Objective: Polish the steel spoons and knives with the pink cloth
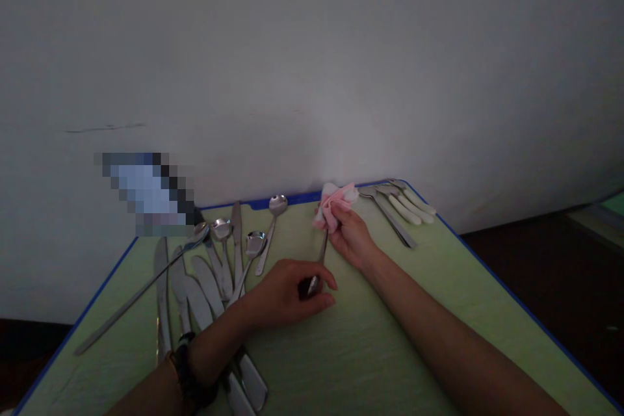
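A slim metal piece of cutlery [324, 247] runs between my two hands, over the middle of the table. My left hand [285, 289] is curled around its near end, which shows between the thumb and index finger. Farther away, my right hand [355, 239] grips a crumpled pink and white cloth [336, 201] wrapped over the far end. That end is hidden, so its kind cannot be made out. Left of my left hand lie several table knives [195, 302] and spoons, one a round-bowled spoon [277, 205] near the back edge.
The green table [390, 338] has a blue rim and stands against a pale wall. At its back right lie metal cutlery [394, 224] and pieces with white handles [407, 210]. A long-handled spoon [141, 296] crosses the left side, near a blurred-out phone-like object [149, 192].
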Available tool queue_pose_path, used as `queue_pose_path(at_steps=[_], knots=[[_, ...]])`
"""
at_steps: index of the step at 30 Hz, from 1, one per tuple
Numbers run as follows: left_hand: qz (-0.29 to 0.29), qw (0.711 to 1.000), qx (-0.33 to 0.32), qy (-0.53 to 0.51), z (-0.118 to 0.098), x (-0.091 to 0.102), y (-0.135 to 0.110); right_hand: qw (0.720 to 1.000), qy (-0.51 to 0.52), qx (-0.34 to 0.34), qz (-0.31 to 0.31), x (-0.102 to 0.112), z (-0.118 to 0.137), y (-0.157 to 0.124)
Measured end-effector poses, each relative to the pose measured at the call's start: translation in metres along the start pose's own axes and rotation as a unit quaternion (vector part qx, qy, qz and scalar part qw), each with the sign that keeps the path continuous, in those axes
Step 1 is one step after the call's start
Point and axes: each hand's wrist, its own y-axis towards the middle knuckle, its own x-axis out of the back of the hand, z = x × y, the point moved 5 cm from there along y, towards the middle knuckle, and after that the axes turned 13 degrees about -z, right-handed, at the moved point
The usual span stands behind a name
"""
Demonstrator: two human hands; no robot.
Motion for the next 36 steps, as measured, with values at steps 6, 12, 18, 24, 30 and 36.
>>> queue_pose_path(at_steps=[6,12,18,24,30,36], knots=[[0.001,0.999,-0.023,0.045,-0.003,-0.001,0.000,1.000,0.004,-0.016,-0.004,-0.002,0.001,0.000],[-0.054,0.998,0.031,0.001,0.003,0.007,0.002,0.996,-0.056,-0.045,0.046,-0.007,0.001,-0.011],[-0.044,0.997,0.018,0.063,0.002,0.001,0.002,0.993,-0.076,-0.064,0.070,-0.010,0.000,-0.013],[-0.048,0.997,0.015,0.054,0.003,0.000,0.003,0.993,-0.064,-0.059,0.076,-0.011,0.001,-0.012],[-0.050,0.997,-0.007,0.059,0.002,-0.001,0.002,0.991,-0.095,-0.053,0.072,-0.010,-0.001,-0.014],[-0.046,0.996,-0.009,0.073,0.000,-0.002,0.001,0.988,-0.110,-0.057,0.088,-0.012,-0.001,-0.016]])
